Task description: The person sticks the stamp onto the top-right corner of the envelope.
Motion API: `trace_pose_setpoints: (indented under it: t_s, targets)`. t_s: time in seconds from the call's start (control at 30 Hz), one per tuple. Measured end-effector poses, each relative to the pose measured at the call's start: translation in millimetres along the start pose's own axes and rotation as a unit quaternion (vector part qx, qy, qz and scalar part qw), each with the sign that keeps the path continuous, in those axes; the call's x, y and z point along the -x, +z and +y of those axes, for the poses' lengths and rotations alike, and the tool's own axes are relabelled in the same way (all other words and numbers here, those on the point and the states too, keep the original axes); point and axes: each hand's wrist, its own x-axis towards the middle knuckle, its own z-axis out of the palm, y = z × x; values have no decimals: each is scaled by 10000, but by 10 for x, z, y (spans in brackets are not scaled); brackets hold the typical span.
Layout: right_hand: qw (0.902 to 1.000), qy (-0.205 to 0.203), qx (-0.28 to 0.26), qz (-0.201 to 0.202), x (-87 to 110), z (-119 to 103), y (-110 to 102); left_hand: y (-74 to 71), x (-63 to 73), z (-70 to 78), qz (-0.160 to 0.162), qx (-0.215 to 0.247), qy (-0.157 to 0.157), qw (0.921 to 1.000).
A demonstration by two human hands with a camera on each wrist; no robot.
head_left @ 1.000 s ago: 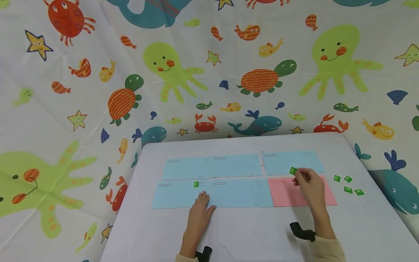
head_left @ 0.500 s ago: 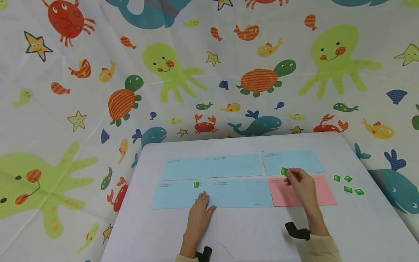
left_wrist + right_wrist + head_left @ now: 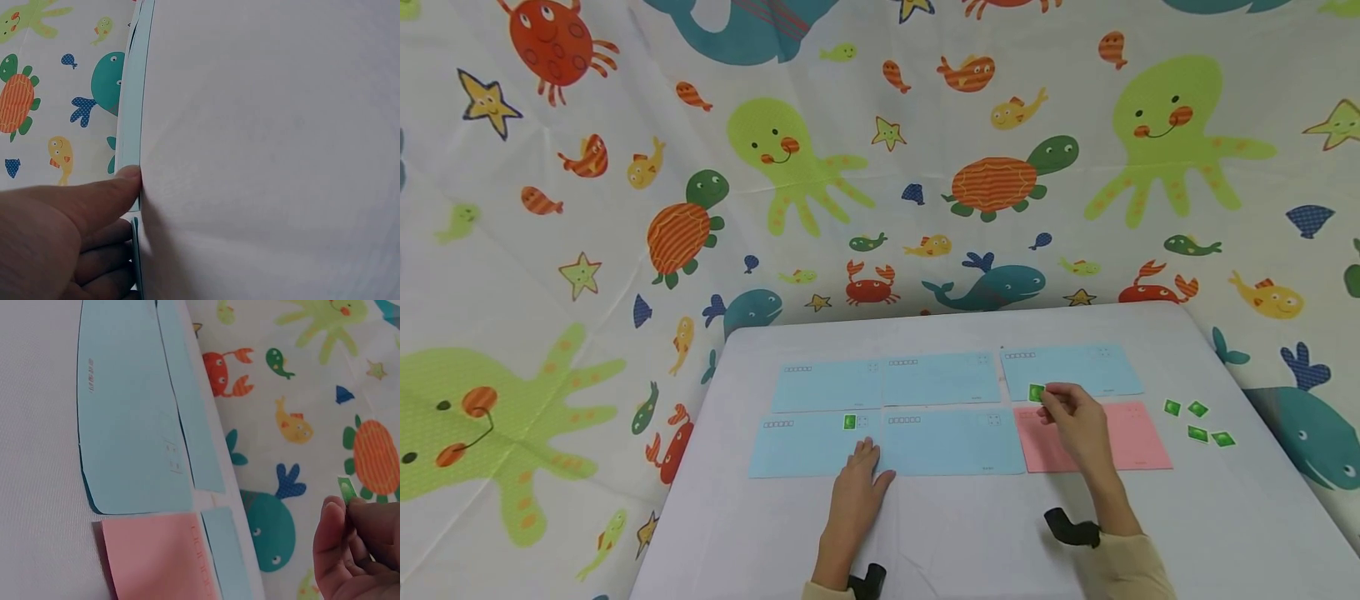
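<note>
Carried toward the counter's [image 3: 955, 533] left edge, a stamp [image 3: 1037, 392] is pinched by the right grip [image 3: 1077, 427]. Left grip [image 3: 860, 483] is outstretched.

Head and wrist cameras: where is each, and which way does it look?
Head: on the head, facing forward and down at the table; left hand, right hand, sleeves show.
Left wrist: on that wrist, facing table and blue envelopes; thumb, fingers show.
Right wrist: on that wrist, facing envelopes and cloth; right hand shows.
Head and right wrist share a pink envelope and green stamp.
</note>
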Motion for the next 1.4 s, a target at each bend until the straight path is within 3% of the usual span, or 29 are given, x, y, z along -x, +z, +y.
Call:
trace_pose_setpoints:
  t_s: [0.5, 1.07, 1.4]
  targets:
    - [9999, -113, -7, -112, -44, -1, 145, -10, -24, 12, -40, 63, 35, 10000]
    - [9978, 153, -323, -559, -88, 44, 408, 11, -25, 6, 39, 51, 62, 10000]
    - [9977, 251, -131, -623, -98, 88, 557, 13, -15, 12, 21, 63, 34, 10000]
